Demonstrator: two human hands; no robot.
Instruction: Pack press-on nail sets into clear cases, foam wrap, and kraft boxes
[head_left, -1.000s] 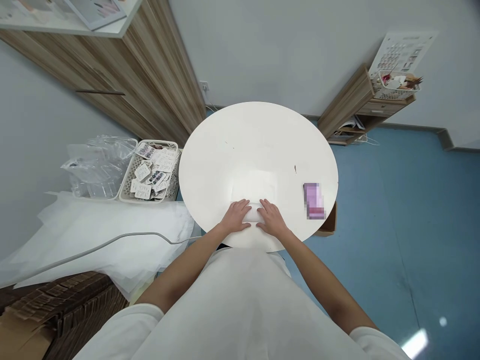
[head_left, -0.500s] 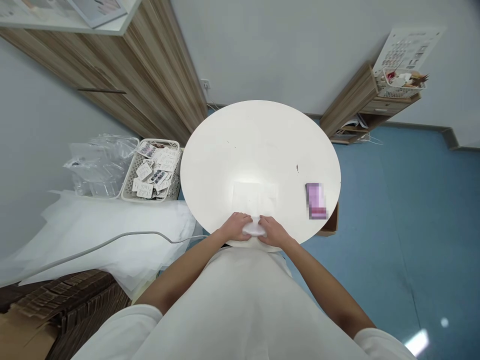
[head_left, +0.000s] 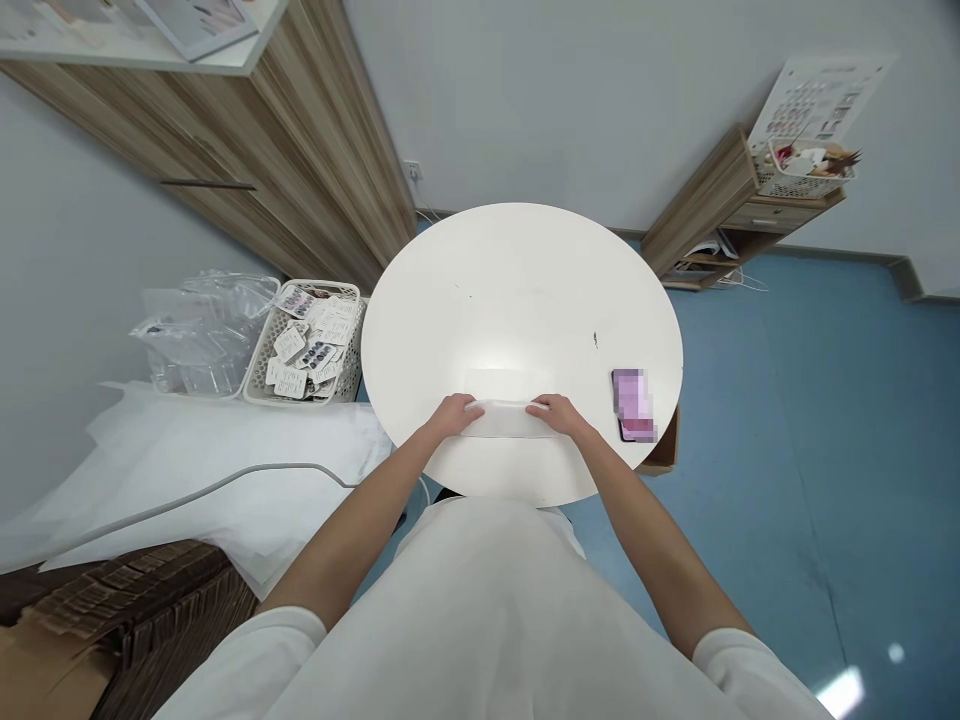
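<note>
A thin white sheet (head_left: 506, 421) lies near the front of the round white table (head_left: 517, 270), with a fold or raised edge running between my hands. My left hand (head_left: 457, 414) pinches its left end between thumb and fingers. At the right end, my right hand (head_left: 556, 413) grips the same edge. A flat part of the sheet reaches a little beyond the hands, pale against the tabletop. Whether it is paper or plastic film I cannot tell.
A blurred purple phone-like object (head_left: 634, 405) lies at the table's right. Left of the table are a basket of cards (head_left: 345, 375), clear plastic bags (head_left: 202, 335), white sheets (head_left: 225, 440) with a grey cable (head_left: 285, 466), and stacked brown cardboard (head_left: 150, 620). A wooden cabinet (head_left: 330, 130) stands behind.
Both hands have moved forward and farther apart. The sheet, bunched small between them near the table edge before, is now stretched out wide with a straight edge.
</note>
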